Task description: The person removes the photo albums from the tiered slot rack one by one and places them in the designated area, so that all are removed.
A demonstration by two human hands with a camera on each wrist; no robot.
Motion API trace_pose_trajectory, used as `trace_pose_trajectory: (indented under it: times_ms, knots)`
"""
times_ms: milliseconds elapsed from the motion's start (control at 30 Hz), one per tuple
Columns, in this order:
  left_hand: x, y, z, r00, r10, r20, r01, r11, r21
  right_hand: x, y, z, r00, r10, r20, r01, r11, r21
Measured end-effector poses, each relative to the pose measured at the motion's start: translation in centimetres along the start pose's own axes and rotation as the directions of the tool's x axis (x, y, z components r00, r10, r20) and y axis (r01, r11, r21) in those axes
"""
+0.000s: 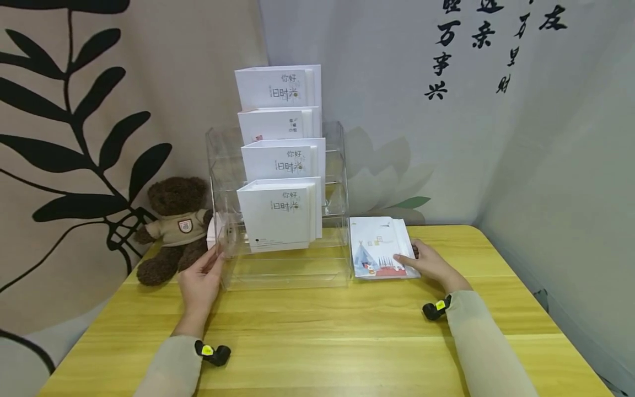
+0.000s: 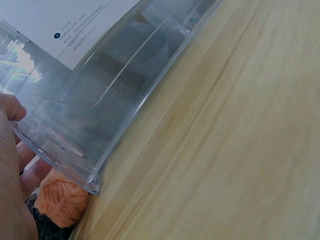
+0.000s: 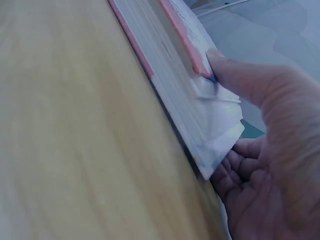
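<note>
A clear plastic tiered rack (image 1: 292, 278) stands on the table, with white card packs bearing Chinese print, such as the front one (image 1: 275, 220), in its tiers. My left hand (image 1: 200, 281) holds the rack's left side; in the left wrist view the thumb (image 2: 14, 107) lies over the edge and the fingers are on the outer side. Right of the rack lies a thick white pack of cards (image 1: 379, 248) with a tent picture. My right hand (image 1: 436, 267) grips its right edge, thumb (image 3: 235, 72) on top and fingers curled at the side.
A brown teddy bear (image 1: 176, 231) in a beige shirt sits left of the rack. An orange yarn ball (image 2: 62, 197) shows by the rack's corner in the left wrist view. Behind the wooden table (image 1: 317, 342) hangs a printed curtain (image 1: 377, 66).
</note>
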State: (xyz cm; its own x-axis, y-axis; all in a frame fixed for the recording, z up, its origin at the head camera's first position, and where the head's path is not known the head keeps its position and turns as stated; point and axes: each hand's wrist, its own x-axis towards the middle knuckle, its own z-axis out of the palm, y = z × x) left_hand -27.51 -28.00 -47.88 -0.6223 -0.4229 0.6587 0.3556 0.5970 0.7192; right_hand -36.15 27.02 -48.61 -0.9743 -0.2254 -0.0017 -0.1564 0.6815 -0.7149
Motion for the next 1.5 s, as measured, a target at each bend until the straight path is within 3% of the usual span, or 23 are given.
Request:
trace_pose_trajectory:
  times_ms: [100, 300, 400, 767, 1167, 1500]
  knots:
    - [0.0, 0.0, 0.0, 1.000, -0.009, 0.002, 0.009, 1.000, 0.006, 0.1, 0.2, 0.0, 1.000, -0.024, -0.017, 0.023, 0.999, -0.033]
    - [-0.1, 0.2, 0.0, 1.000, 0.011, -0.005, -0.011, 1.000, -0.008, 0.2, 0.7, 0.2, 0.984, -0.155, -0.089, 0.140, 0.978, -0.155]
    - [-0.1, 0.2, 0.1, 1.000, 0.019, -0.007, -0.019, 1.000, -0.021, 0.1, 1.0, 0.2, 0.977, -0.184, -0.103, 0.169, 0.975, -0.144]
    - [0.1, 0.3, 0.1, 0.999, 0.046, -0.019, -0.046, 0.999, -0.024, -0.5, 0.9, 0.1, 0.966, -0.145, -0.214, 0.150, 0.989, 0.007]
    - [-0.1, 0.1, -0.2, 1.000, 0.028, -0.009, -0.028, 1.000, -0.006, -0.5, 0.4, 0.1, 0.953, -0.140, -0.268, 0.141, 0.990, -0.015]
    - [0.0, 0.3, 0.0, 0.999, 0.050, -0.016, -0.050, 0.999, -0.001, -0.8, 0.5, 0.1, 0.932, -0.148, -0.330, 0.153, 0.988, -0.010]
